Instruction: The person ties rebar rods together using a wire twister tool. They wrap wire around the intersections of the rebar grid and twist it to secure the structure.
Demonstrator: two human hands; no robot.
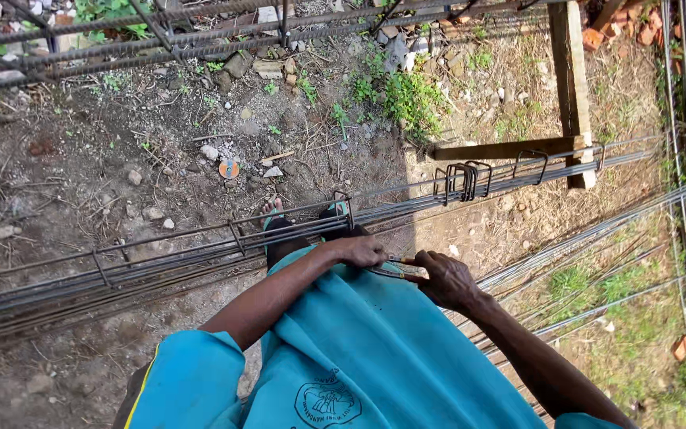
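Observation:
A long cage of steel reinforcing bars (200, 246) runs across the ground from lower left to upper right, ringed by square wire stirrups. My left hand (356, 251) is closed on the bars just in front of my teal shirt. My right hand (448, 280) grips a small metal tool (397, 268) whose tip points toward my left hand. A bunch of stirrups (462, 181) hangs together further right along the bars. My foot in a sandal (273, 213) shows under the cage.
A wooden trestle (570, 79) holds up the far end of the bars. More loose rods (597, 238) lie on the right over grass. Another bar cage (121, 32) crosses the top. Stones, bricks (637, 32) and weeds scatter the dirt.

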